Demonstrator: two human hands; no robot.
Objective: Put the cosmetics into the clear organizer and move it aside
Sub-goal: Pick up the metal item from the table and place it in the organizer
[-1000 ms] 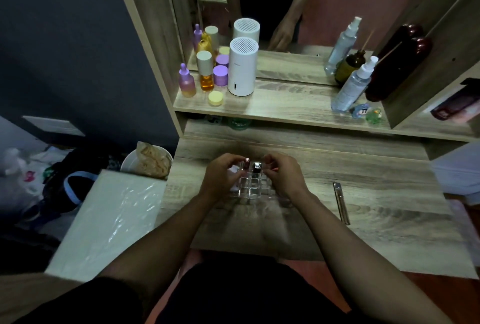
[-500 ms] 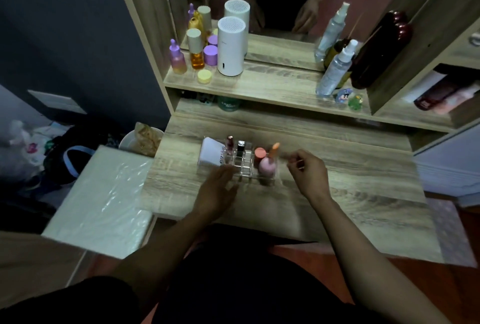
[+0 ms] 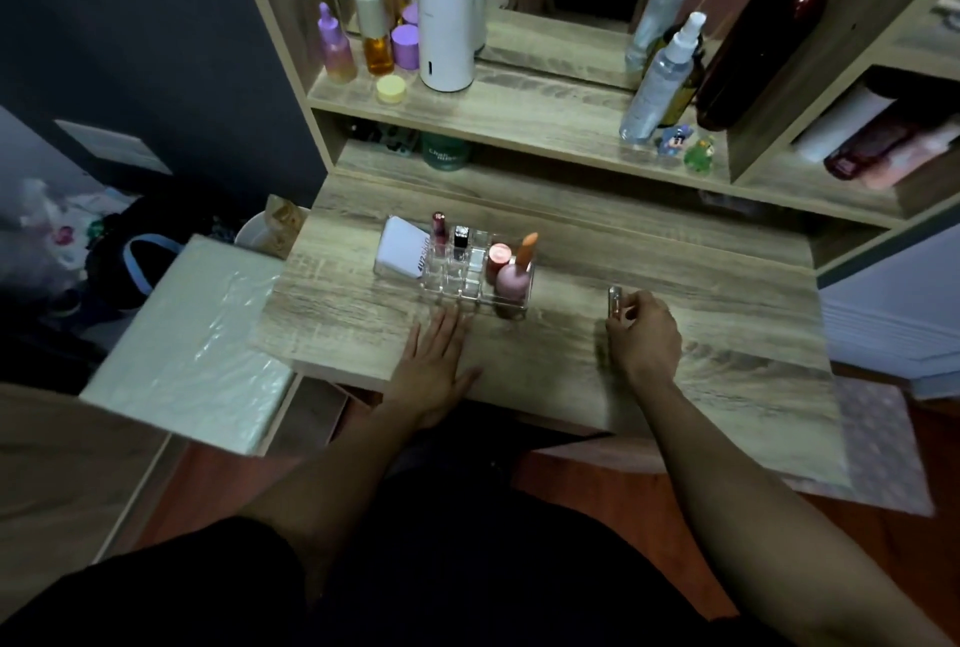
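Note:
The clear organizer [image 3: 470, 289] stands on the wooden desk [image 3: 675, 283], left of centre. It holds a white compact [image 3: 402, 250], a dark red lipstick [image 3: 439, 229], a black-capped tube [image 3: 460, 240], a pink-capped jar [image 3: 498, 255] and a pink bottle with an orange top [image 3: 515, 272]. My left hand [image 3: 434, 353] lies flat and open on the desk just in front of the organizer. My right hand [image 3: 641, 334] is to the right, fingers closed around a slim silver cosmetic tube [image 3: 614, 299] lying on the desk.
A shelf [image 3: 519, 106] above the desk carries purple and amber bottles, a white cylinder [image 3: 447, 23], spray bottles [image 3: 657, 80] and small figurines. A green jar [image 3: 445, 154] sits under the shelf. A plastic-wrapped white box [image 3: 192, 340] lies left of the desk.
Both hands left the organizer. The left hand settled flat on the desk before it. The right hand moved right and closed on the silver tube.

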